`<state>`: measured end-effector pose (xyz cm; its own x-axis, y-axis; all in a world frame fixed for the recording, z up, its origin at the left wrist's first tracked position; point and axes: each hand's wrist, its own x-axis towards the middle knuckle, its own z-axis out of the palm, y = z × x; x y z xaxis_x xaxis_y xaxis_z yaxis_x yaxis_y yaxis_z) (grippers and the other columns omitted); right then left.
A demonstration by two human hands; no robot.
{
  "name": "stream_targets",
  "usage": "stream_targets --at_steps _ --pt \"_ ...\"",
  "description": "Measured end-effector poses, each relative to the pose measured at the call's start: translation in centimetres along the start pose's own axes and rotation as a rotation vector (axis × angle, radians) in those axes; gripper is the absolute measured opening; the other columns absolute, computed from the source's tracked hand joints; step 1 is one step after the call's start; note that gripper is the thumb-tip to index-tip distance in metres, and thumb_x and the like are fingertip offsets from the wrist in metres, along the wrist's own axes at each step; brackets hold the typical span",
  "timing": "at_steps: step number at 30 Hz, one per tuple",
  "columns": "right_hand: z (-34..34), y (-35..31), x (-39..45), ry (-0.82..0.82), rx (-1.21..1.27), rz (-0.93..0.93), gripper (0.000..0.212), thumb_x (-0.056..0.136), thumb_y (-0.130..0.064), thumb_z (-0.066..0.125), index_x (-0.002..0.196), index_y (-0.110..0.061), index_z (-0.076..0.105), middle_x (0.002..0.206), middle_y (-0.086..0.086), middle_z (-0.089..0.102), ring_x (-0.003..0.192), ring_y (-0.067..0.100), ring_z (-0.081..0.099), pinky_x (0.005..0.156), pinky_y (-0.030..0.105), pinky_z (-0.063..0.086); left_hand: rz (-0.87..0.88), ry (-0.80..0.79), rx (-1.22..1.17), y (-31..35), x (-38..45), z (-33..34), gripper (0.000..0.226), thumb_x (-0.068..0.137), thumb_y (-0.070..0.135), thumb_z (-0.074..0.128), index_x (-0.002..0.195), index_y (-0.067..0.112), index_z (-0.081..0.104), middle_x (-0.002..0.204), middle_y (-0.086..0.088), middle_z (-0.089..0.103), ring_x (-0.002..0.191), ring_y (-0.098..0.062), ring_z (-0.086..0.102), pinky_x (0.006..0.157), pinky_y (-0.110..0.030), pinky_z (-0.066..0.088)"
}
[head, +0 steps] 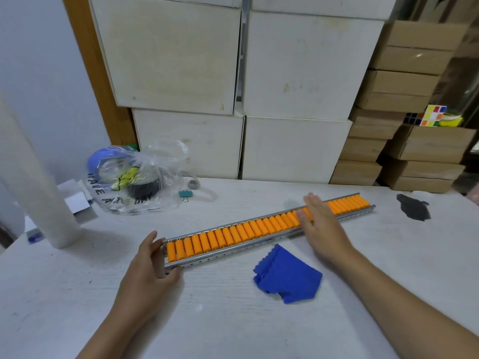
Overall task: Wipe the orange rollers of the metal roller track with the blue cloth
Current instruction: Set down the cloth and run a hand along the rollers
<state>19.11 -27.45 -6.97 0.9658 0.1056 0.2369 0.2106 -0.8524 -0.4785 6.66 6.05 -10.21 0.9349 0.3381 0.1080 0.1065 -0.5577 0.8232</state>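
Note:
A long metal roller track [234, 253] with a row of orange rollers [241, 233] lies slantwise on the white table, its near end at the left and its far end at the right. My left hand [149, 263] grips the track's near end, thumb and fingers around the metal frame. My right hand [320, 222] lies flat and open over the rollers right of the middle, holding nothing. The blue cloth [287, 274] sits crumpled on the table just in front of the track, between my two arms, untouched.
A clear plastic bag [134, 180] holding tape rolls and a teal binder clip [185, 194] lie behind the track at left. A white roll [39, 182] stands at far left. A dark stain [413, 207] marks the table at right. White boxes [285, 99] and brown cartons [414, 151] are stacked behind.

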Motion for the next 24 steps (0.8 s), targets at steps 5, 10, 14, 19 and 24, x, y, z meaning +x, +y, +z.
stream_targets --at_steps 5,10,14,19,24 --pt "-3.3 8.3 4.6 0.081 -0.091 0.202 0.071 0.092 -0.060 0.021 0.145 -0.013 0.029 0.155 0.009 0.024 0.143 0.022 0.015 0.115 0.042 0.013 0.003 0.000 0.054 -0.2 0.3 -0.1 0.087 0.073 0.022 0.073 0.143 0.033 0.022 0.135 0.012 0.051 0.122 -0.016 0.049 0.095 -0.036 0.040" --pt "-4.0 12.8 6.4 0.013 -0.256 0.271 0.078 0.089 -0.064 0.003 0.139 -0.015 0.037 0.149 0.016 0.033 0.137 0.030 0.027 0.113 0.050 0.018 0.016 0.010 0.061 -0.1 0.2 0.0 0.086 0.073 0.022 0.074 0.142 0.033 0.024 0.128 0.020 0.049 0.122 -0.014 0.048 0.094 -0.035 0.040" --pt "-3.3 12.8 6.3 0.036 -0.344 0.233 0.068 0.093 -0.056 0.012 0.135 -0.009 0.039 0.146 0.014 0.040 0.134 0.027 0.034 0.114 0.047 0.013 0.024 -0.001 0.053 -0.3 0.2 0.0 0.086 0.074 0.019 0.074 0.142 0.032 0.024 0.133 0.013 0.050 0.123 -0.015 0.048 0.094 -0.035 0.039" --pt "-2.3 10.6 4.7 -0.002 -0.315 0.128 0.068 0.095 -0.054 0.019 0.144 -0.009 0.030 0.154 0.010 0.027 0.143 0.022 0.017 0.116 0.039 0.001 0.030 -0.008 0.062 -0.3 0.2 -0.1 0.086 0.074 0.020 0.074 0.143 0.031 0.023 0.137 0.008 0.051 0.122 -0.017 0.049 0.094 -0.035 0.039" --pt "-0.9 7.3 2.8 -0.034 -0.296 0.014 0.079 0.087 -0.062 0.012 0.147 -0.011 0.024 0.156 0.008 0.022 0.144 0.018 0.012 0.117 0.035 0.000 0.036 -0.006 0.057 -0.3 0.1 -0.2 0.087 0.074 0.019 0.074 0.143 0.031 0.023 0.138 0.007 0.051 0.124 -0.017 0.048 0.094 -0.035 0.039"
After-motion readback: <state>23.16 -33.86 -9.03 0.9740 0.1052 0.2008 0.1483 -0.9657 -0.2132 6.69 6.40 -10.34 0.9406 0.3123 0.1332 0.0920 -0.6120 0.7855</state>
